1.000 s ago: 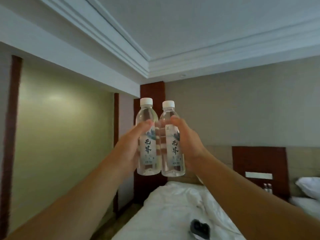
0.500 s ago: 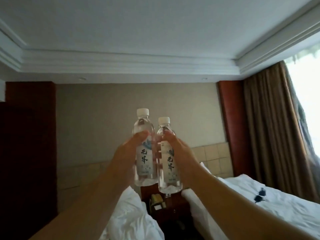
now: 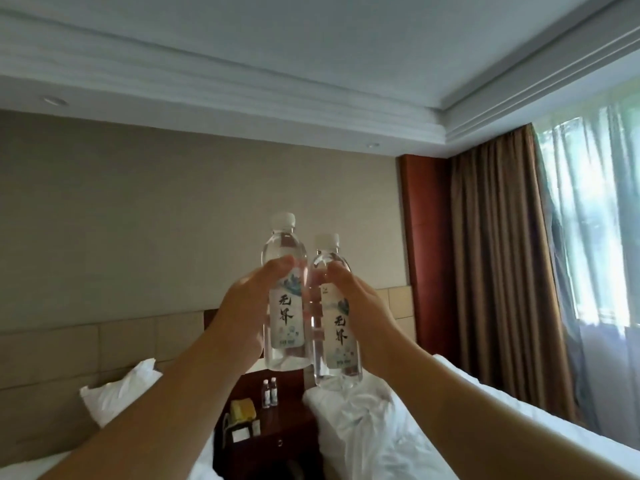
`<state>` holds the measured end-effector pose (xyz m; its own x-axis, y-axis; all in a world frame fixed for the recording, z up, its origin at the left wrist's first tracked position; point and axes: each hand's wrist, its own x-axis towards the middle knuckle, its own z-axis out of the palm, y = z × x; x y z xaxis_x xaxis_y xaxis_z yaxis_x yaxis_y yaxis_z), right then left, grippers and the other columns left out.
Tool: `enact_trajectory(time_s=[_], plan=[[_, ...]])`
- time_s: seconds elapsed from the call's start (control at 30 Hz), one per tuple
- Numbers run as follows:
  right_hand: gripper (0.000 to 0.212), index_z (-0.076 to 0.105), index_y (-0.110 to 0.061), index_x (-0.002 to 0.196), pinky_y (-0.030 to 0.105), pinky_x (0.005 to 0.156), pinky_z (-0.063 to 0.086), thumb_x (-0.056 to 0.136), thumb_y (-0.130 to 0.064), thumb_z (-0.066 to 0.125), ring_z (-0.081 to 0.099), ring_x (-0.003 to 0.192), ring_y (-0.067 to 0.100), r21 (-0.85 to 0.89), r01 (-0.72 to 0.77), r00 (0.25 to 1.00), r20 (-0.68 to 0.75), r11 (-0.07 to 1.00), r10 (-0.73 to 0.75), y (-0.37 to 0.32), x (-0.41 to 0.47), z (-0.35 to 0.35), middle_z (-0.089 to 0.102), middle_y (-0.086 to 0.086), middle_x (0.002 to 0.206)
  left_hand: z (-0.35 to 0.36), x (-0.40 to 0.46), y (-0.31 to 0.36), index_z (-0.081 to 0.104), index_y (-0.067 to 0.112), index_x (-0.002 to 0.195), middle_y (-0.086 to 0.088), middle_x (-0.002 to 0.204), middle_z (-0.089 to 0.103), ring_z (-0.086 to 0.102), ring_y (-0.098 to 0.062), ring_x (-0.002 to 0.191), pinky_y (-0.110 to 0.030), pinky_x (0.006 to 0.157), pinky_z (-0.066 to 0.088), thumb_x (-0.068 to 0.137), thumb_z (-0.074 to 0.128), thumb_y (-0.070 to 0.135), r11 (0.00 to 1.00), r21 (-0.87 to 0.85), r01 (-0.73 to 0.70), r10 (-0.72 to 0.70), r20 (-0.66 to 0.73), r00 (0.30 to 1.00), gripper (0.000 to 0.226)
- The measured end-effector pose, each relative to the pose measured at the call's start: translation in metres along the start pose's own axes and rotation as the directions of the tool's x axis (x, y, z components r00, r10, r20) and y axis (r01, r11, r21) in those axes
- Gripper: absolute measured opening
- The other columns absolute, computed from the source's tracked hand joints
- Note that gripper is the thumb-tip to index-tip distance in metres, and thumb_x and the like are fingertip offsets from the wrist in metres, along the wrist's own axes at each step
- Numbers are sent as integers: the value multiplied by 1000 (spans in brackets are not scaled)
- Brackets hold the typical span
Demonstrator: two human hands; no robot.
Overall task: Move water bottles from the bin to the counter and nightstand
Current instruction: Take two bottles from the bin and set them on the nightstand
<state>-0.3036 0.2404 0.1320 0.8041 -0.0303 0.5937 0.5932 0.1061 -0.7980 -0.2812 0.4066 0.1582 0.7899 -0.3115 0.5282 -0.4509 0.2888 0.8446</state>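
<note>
Hotel room: beige wall, padded headboard (image 3: pixel 104 344), brown curtain (image 3: pixel 498 265) and bright window (image 3: pixel 595 216) to the right. Two beds with white linen, left bed (image 3: pixel 114 393) and right bed (image 3: pixel 381 427), dark wood nightstand (image 3: pixel 277 434) between them. On nightstand: two small water bottles (image 3: pixel 269 393) upright side by side near the back, yellowish phone (image 3: pixel 242 410) in front-left, small card holder (image 3: pixel 239 434) beside it. Both arms raised forward. Left hand (image 3: pixel 242 306) wrapped round left bottle (image 3: pixel 285 299), fingers curled over its label. Right hand (image 3: pixel 363 310) wrapped round right bottle (image 3: pixel 334 317). Both upright, white caps on, sides touching, right one slightly lower. Held in air above nightstand.
</note>
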Motion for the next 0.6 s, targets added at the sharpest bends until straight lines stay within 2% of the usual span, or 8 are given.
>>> enact_trajectory(time_s=[0.1,0.2,0.3,0.37,0.43,0.47,0.53,0.6], plan=[[51,70,-12,105,34,61,59,84,-59,66,71,69,21,-12,-13,1000,5,1000,13,34,47,-27,74,8,84,-7,51,-38,80,21,88,-12,93,78,72,-37,93,-58,93,51,69,79,49,1000,10,10,-9,-21,1000,34],[58,68,-7,113,35,62,58,84,-57,65,70,71,22,-25,-22,1000,15,999,22,76,101,-48,73,10,87,-26,105,-78,74,11,107,-20,108,73,67,-43,107,-63,98,46,77,73,47,999,37,-3,2,30,1000,47],[65,64,-1,117,37,64,60,86,-57,63,71,74,24,-43,-9,997,76,999,12,117,157,-63,72,12,88,-53,161,-116,76,13,102,-18,104,74,69,-41,103,-60,93,51,76,75,44,997,72,-9,8,13,1000,40],[78,59,6,123,46,76,62,84,-61,61,71,83,32,-111,10,995,103,994,2,141,195,-71,71,19,95,-73,200,-135,79,20,96,-14,102,75,72,-35,99,-57,89,54,79,74,45,994,111,-8,5,30,1000,30],[79,56,8,125,55,88,59,85,-60,59,69,95,43,-188,19,986,166,982,12,169,230,-81,68,29,107,-94,235,-154,79,24,98,-11,105,76,73,-32,99,-52,83,55,79,74,48,990,142,-1,-5,45,999,31],[77,57,7,125,52,87,60,85,-59,59,71,94,40,-206,19,981,190,978,22,184,248,-86,66,30,109,-105,253,-164,78,25,100,-10,106,76,73,-29,98,-48,79,54,78,75,51,987,160,-1,-6,48,999,34],[69,61,1,125,32,75,60,83,-54,63,71,79,18,-211,12,978,206,977,32,214,285,-96,66,24,104,-125,289,-186,78,26,102,-8,106,76,74,-25,95,-43,77,52,76,76,55,982,191,8,-18,54,998,40],[66,63,-2,125,30,75,58,78,-48,69,70,81,15,-186,-15,976,211,983,55,245,320,-103,68,22,107,-142,326,-212,78,25,102,-10,108,76,74,-27,99,-48,83,51,75,78,55,979,204,26,-37,46,998,41]])
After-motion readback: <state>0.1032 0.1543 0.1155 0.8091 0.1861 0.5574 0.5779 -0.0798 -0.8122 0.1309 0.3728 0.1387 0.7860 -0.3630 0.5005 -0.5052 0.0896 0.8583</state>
